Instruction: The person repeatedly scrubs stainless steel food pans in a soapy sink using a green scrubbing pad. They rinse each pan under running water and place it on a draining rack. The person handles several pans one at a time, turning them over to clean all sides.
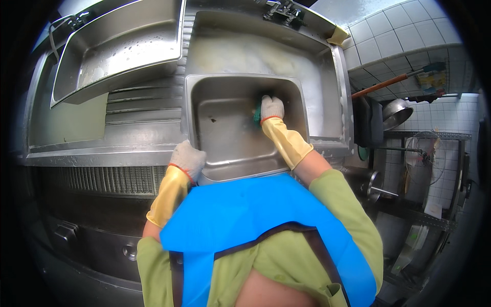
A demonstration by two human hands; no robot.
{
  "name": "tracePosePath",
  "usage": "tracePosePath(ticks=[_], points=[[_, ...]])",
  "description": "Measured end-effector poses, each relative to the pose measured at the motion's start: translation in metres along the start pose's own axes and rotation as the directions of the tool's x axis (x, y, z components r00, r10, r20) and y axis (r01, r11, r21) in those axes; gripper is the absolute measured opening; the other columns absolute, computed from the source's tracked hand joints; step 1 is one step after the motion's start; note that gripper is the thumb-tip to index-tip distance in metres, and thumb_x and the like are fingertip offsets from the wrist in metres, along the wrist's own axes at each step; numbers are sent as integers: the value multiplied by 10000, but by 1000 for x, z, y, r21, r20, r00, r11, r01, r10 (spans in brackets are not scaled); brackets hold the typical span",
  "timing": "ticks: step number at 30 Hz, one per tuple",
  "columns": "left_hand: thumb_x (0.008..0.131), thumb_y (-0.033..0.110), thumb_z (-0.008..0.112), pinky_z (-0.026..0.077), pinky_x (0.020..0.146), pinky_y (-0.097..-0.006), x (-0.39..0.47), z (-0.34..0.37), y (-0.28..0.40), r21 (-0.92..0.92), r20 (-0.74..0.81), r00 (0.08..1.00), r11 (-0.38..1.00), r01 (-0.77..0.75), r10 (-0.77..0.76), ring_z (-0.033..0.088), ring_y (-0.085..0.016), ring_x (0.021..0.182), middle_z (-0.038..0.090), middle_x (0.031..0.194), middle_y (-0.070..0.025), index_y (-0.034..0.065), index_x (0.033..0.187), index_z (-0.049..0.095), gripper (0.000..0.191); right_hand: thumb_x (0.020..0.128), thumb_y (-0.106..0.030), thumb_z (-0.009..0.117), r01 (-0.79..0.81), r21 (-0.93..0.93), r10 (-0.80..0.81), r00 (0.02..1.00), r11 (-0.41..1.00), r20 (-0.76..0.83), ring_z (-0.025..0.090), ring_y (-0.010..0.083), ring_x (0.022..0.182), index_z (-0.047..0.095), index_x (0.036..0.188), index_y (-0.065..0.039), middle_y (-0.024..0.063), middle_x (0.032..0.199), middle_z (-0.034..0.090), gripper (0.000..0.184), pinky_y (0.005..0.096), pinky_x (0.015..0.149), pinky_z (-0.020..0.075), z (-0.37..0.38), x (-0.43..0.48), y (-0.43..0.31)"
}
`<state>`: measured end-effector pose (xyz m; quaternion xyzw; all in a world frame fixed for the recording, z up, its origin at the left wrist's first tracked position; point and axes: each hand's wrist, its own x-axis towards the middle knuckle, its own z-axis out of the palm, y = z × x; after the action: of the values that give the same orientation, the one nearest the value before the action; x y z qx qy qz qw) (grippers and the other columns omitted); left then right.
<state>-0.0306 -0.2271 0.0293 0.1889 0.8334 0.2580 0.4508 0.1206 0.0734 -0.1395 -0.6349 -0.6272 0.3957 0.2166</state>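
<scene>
A rectangular stainless steel pan (226, 138) sits tilted over the front of a sink basin, its inside facing me. My left hand (187, 158), in a knit glove over a yellow rubber glove, grips the pan's left rim near the lower corner. Inside the pan my right hand (272, 107), gloved the same way, presses a green scouring pad (257, 114) against the right part of the pan's surface. Brownish staining shows around the pad. A small dark scrap (213, 120) lies on the left of the pan's floor.
Behind the pan, the sink basin (326, 88) holds cloudy, sudsy water. A second large steel pan (126, 50) rests across the ribbed drainboard (144, 103) and the left sink. Taps (283, 13) stand at the back. An orange-handled tool (379, 85) and a metal bowl (397, 114) are at right.
</scene>
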Motion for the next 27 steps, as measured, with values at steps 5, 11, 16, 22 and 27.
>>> tracePosePath(ticks=[5, 11, 16, 22, 27], points=[[828, 118, 659, 559, 970, -432, -3, -1, 6, -26, 29, 1000, 1000, 8, -7, 741, -443, 1059, 745, 1018, -340, -118, 1066, 742, 345, 943, -383, 557, 354, -222, -286, 914, 909, 288, 613, 559, 1078, 727, 1073, 5, 358, 1059, 675, 443, 547, 969, 504, -9, -74, -72], [824, 128, 683, 571, 944, -425, 0, -2, 1, -55, 36, 999, 998, -1, 3, 755, -425, 1030, 752, 1024, -332, -127, 1084, 739, 368, 1039, -383, 536, 582, -800, 107, 795, 144, 598, 721, 318, 1183, 783, 1199, -126, 115, 1320, 733, 391, 415, 962, 582, -47, -51, -100], [784, 163, 761, 592, 861, -412, 4, -1, 3, 2, 11, 1000, 1000, 27, -27, 767, -374, 971, 758, 963, -314, -169, 1029, 731, 413, 937, -364, 584, -66, -228, 90, 991, 971, 96, 685, 522, 1098, 734, 1072, 28, 346, 1119, 713, 441, 538, 934, 563, -4, -67, -93], [736, 207, 806, 604, 787, -388, 5, -2, 11, 68, 3, 1000, 998, -13, 13, 767, -326, 867, 764, 912, -279, -173, 985, 736, 460, 967, -360, 588, 44, -118, -27, 989, 992, 143, 665, 534, 1088, 696, 1031, 27, 357, 1128, 693, 406, 552, 971, 540, 44, -122, -138], [716, 230, 822, 605, 787, -396, 6, -6, 23, 26, 40, 998, 998, -50, 48, 769, -326, 872, 764, 924, -279, -166, 988, 738, 489, 931, -225, 654, 513, -43, -469, 812, 857, 347, 685, 483, 981, 693, 951, -6, 291, 1021, 702, 223, 547, 898, 552, 50, -144, -145]])
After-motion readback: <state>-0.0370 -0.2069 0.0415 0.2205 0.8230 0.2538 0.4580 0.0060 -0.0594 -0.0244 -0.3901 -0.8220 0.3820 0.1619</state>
